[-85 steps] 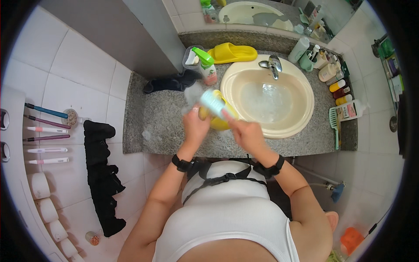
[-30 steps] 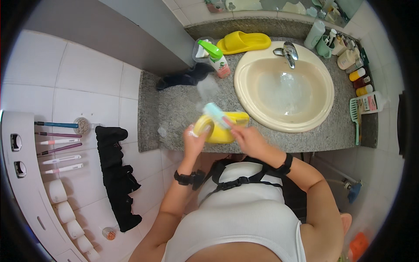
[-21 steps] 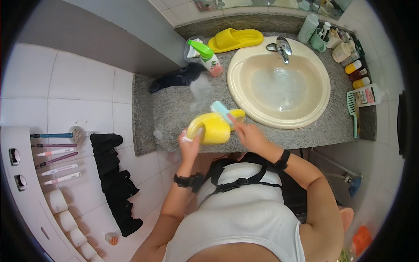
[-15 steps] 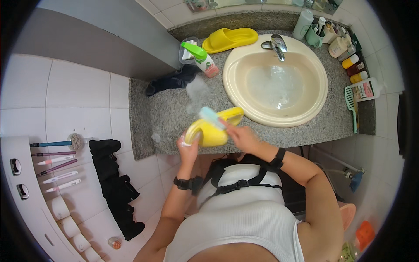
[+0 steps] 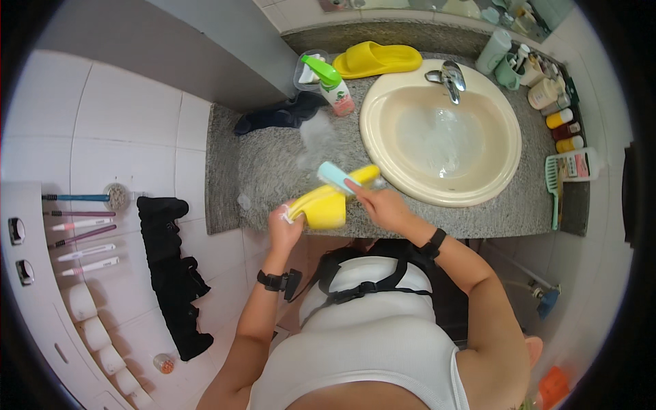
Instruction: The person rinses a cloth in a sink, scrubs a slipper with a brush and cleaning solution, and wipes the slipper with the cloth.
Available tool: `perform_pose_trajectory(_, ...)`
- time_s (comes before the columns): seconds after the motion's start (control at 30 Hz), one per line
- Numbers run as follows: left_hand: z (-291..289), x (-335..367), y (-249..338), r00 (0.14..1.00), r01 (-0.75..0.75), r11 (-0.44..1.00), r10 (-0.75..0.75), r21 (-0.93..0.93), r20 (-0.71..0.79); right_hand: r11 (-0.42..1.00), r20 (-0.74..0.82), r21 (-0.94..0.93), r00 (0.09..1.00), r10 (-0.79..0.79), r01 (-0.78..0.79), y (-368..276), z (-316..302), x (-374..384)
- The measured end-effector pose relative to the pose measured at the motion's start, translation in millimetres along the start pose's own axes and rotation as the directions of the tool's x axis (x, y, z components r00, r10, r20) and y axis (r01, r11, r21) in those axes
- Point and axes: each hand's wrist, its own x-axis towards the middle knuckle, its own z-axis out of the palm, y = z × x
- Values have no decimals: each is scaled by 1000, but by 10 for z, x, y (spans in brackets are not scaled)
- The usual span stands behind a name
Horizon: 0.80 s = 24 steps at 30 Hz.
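Observation:
My left hand [image 5: 284, 229] grips a yellow slipper [image 5: 326, 210] by one end, with white suds on the fingers. The slipper is held tilted on its side above the counter's front edge. In my right hand [image 5: 387, 209] is a light blue brush [image 5: 335, 177], lying along the slipper's upper edge; its bristles are hidden. A second yellow slipper [image 5: 376, 60] rests behind the sink at the back of the counter. White foam [image 5: 318, 137] is spread on the granite beyond my hands.
To the right is a cream sink [image 5: 372, 154] holding cloudy water under a chrome faucet [image 5: 451, 80]. A green-topped pump bottle [image 5: 335, 89] and dark socks [image 5: 280, 117] sit on the granite counter [image 5: 263, 171]. Bottles and a green comb-like tool [image 5: 552, 184] line the right edge.
The held slipper has turned more onto its side, so its strap opening no longer faces up. The brush has moved slightly along its edge. The whole view has shifted a little.

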Motion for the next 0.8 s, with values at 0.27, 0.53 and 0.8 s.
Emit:
perform_pose_trajectory(0.27, 409, 172, -313, 992, 40, 979, -15, 202, -126, 992, -64, -110, 996, -62, 55, 26, 430, 174)
perform_pose_trajectory(0.53, 507, 158, -184, 1000, 13, 950, -12, 312, -7, 984, -254, -181, 966, -38, -9, 183, 447, 428)
perform_pose_trajectory(0.8, 577, 192, -220, 999, -5, 897, -13, 442, 37, 978, -323, -133, 940, 112, -162, 301, 149, 533)
